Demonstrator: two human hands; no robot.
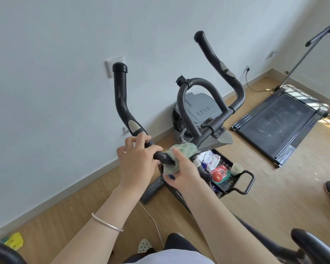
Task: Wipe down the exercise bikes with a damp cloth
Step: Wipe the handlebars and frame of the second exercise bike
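By a pale wall (65, 54), left hand (137, 159) grips the handlebar (120, 96); right hand (185, 168) clutches cloth (181, 149) round it, fingertips hidden.

One exercise bike (211, 128), one cloth (181, 149), one treadmill (274, 122), one cup (236, 168), two hands (left hand (137, 161), right hand (183, 172)).

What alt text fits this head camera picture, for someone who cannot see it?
A person's right hand wraps a green cloth round an exercise bike's black handlebar, while the left hand grips the bar beside it. A treadmill lies on the wooden floor to the right.
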